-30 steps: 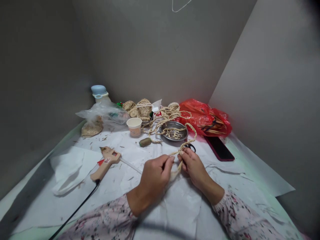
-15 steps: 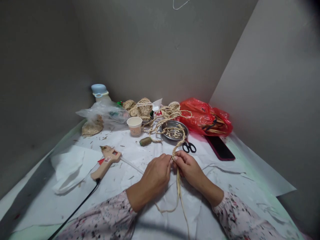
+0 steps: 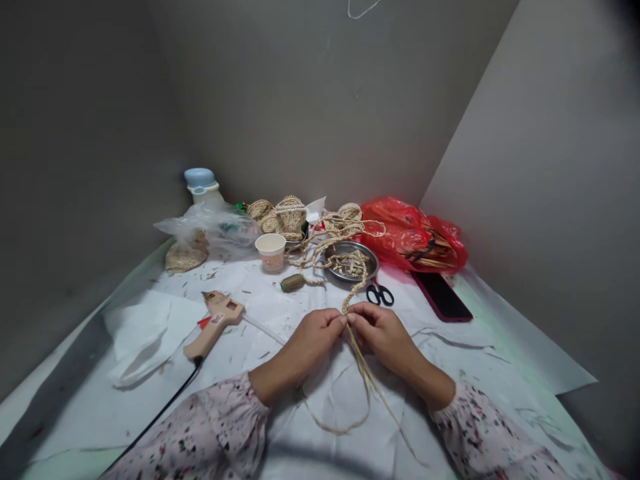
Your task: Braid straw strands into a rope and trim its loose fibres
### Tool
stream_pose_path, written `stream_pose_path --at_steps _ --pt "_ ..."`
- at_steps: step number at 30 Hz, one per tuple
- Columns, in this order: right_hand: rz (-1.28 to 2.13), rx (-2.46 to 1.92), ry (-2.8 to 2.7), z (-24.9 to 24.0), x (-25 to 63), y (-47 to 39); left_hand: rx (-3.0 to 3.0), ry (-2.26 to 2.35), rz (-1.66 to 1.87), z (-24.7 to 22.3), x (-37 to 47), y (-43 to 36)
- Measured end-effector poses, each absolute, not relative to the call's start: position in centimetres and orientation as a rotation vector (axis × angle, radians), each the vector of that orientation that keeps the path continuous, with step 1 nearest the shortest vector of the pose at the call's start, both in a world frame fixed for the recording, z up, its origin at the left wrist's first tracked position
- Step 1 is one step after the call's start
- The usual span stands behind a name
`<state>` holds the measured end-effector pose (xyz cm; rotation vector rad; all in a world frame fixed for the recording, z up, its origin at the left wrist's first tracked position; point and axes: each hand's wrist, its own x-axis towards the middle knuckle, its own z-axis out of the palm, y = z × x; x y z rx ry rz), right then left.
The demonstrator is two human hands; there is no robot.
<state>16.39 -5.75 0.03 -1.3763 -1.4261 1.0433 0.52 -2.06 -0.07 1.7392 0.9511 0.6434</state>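
A braided straw cord (image 3: 356,288) runs from the metal dish (image 3: 376,268) down to my hands at the centre. Its lower end is pinched between the fingertips of my left hand (image 3: 319,335) and my right hand (image 3: 381,328), which almost touch. Below the fingers hang loose straw strands (image 3: 366,377); one curves left in a loop, another trails to the lower right. Black-handled scissors (image 3: 380,295) lie just beyond my right hand.
A glue gun (image 3: 215,325) with its cable lies at left, beside white paper (image 3: 145,333). Farther back are a paper cup (image 3: 271,253), a thread spool (image 3: 293,283), coiled braids (image 3: 290,215), a red bag (image 3: 395,227) and a phone (image 3: 443,297).
My left hand has turned and lowered slightly, its fingertips now pinching beside the right ones. The hanging strands have swung, one outward to the right and one into a wider loop.
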Motion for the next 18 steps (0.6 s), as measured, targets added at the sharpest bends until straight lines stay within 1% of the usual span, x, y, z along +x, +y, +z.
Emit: stream_pose_path --at_steps 2,5,7,10,12,14,18 --pt "1.195 -1.422 -1.297 0.4 16.3 -5.7 1.774 1.001 0.664 0.0 0.6 -2.2" --pt "1.323 -1.432 -1.151 0.9 16.2 -5.9 1.813 1.081 0.692 0.0 0.6 -2.3" --pt "1.355 -1.401 -1.08 1.2 15.9 -6.1 1.774 1.106 0.72 -0.1 0.7 -2.4" --pt "1.313 -1.402 -1.04 1.4 15.1 -6.7 1.595 1.101 0.779 -0.2 0.7 -2.3" --pt "1.227 -1.455 -1.096 1.3 14.5 -7.2 1.444 1.071 0.795 -0.2 0.7 -2.2" --pt "1.058 -1.507 -1.238 1.0 14.1 -7.7 1.308 1.025 0.797 -0.3 0.7 -2.2" --pt "0.488 -1.461 -1.693 -0.1 14.0 -8.4 1.092 0.923 0.815 -0.5 0.9 -2.3"
